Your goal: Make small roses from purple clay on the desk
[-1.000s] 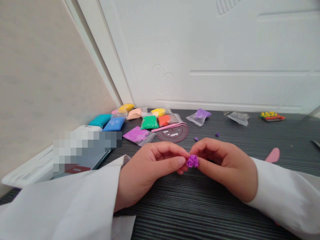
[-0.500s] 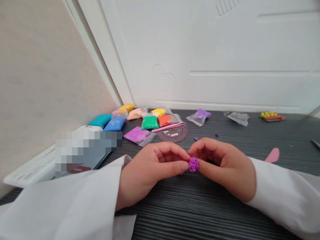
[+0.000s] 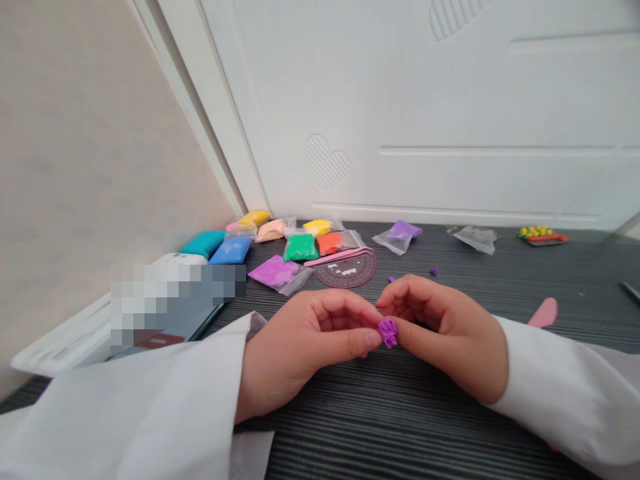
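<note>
Between the fingertips of both hands is a small purple clay flower (image 3: pixel 388 332) with ruffled, folded petals. My left hand (image 3: pixel 320 340) pinches it from the left with thumb and forefinger. From the right, my right hand (image 3: pixel 445 340) closes on it, its thumb behind the petals; the back of the flower is hidden. Just beyond the fingers lie two tiny purple clay bits, one (image 3: pixel 434 271) in plain view and the other (image 3: pixel 391 279) partly covered by my right hand.
Bags of coloured clay, among them a green one (image 3: pixel 301 247) and a magenta one (image 3: pixel 274 272), lie at the back left. Near them are a protractor (image 3: pixel 345 270) and pink tweezers (image 3: pixel 337 257). A pink tool (image 3: pixel 544 312) sits by my right sleeve. Yellow-dotted clay (image 3: pixel 543 235) stands back right.
The clay flower has turned slightly between my fingertips, showing its petals from another angle. Both hands keep nearly the same place and grip; the camera view has shifted a little.
</note>
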